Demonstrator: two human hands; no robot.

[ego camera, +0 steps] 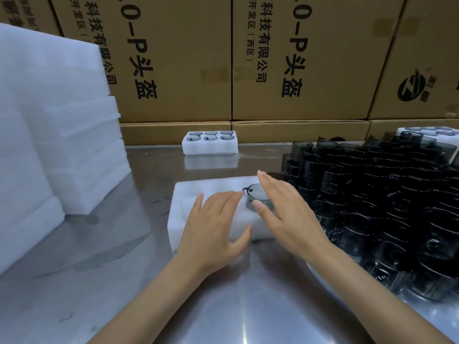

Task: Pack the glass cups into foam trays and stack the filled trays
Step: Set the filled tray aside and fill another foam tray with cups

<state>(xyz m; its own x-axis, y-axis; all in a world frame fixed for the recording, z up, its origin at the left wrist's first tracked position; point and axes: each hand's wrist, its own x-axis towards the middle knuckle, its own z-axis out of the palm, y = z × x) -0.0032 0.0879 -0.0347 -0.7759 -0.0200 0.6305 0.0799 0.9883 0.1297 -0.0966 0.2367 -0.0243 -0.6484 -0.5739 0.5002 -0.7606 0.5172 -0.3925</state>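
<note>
Against stacked cartons, on a steel surface (223,306): one filled tray (210,147) done, first cup (255,197) entering near tray (188,194), heap of cups (387,207) left; left hand (213,234) flat on foam, right hand (285,207) straight-fingered, gripping nothing.

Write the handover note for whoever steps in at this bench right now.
Left hand: open, flat on the near foam tray.
Right hand: fingers straight, over the one glass cup seated in that tray.
Done: one filled tray of six cups at the table's back; another partly visible far right.
Left: fill the near tray from the loose cups on the right, then stack. Foam stack is left.
</note>
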